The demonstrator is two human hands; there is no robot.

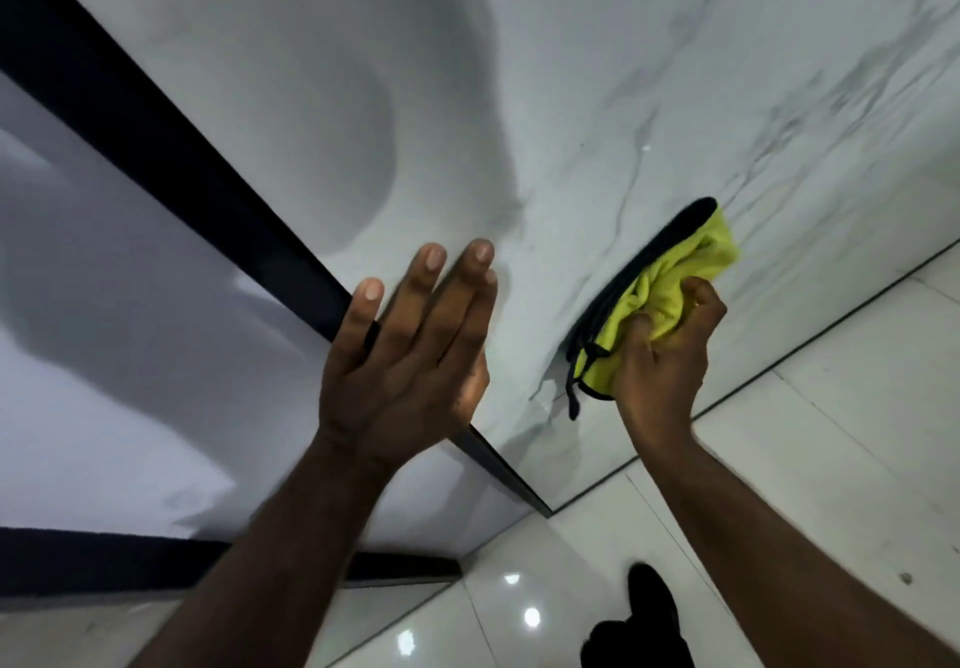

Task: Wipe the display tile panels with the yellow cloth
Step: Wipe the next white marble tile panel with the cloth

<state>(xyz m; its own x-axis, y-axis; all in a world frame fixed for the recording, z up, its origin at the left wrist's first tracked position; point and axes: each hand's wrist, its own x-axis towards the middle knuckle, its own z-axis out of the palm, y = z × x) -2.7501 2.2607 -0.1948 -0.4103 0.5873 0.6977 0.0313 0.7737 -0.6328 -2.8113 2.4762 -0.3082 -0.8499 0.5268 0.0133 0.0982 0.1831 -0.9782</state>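
A large white marble-veined display tile panel stands upright before me, its lower edge meeting the floor. My right hand grips a bunched yellow cloth with a black trim and presses it against the lower part of this panel. My left hand is held flat with straight fingers at the panel's left edge, over the black frame strip. Whether its palm touches the panel cannot be told. A second, plain pale panel lies left of the black strip.
Glossy white floor tiles with ceiling-light reflections spread at the lower right. My dark shoe stands on the floor near the panel's base. A black skirting band runs under the left panel.
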